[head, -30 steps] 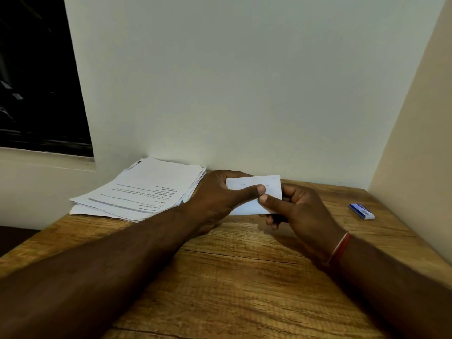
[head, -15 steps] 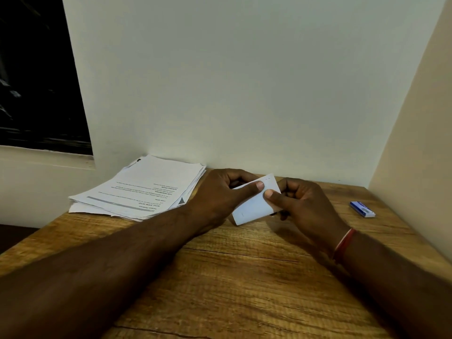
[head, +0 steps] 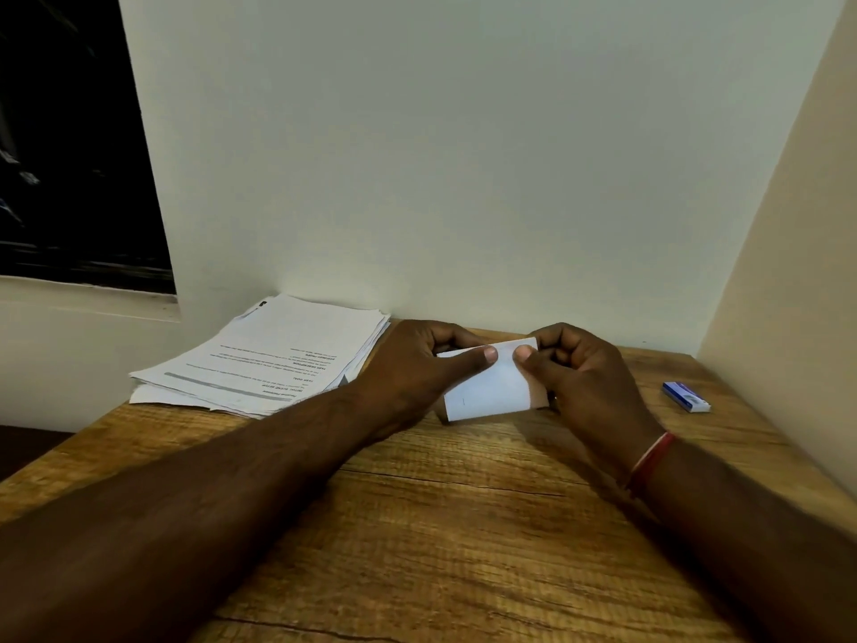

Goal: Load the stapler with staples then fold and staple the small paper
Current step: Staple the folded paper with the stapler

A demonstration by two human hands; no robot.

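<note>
Bare left hand: short, pale thumbnail showing at the tip. Bare left forearm: uncovered along all of its visible length, shaded toward the lower edge of the view. Bare right hand: short thumbnail, knuckles in view. Bare right forearm: uncovered, largely in shadow. Right wrist: wears a band of red thread, strands wound side by side, with a paler, pinkish strand along the edge nearer the hand; sits snug against the wrist.

Paper stack lies left; apparently staple box right.
</note>
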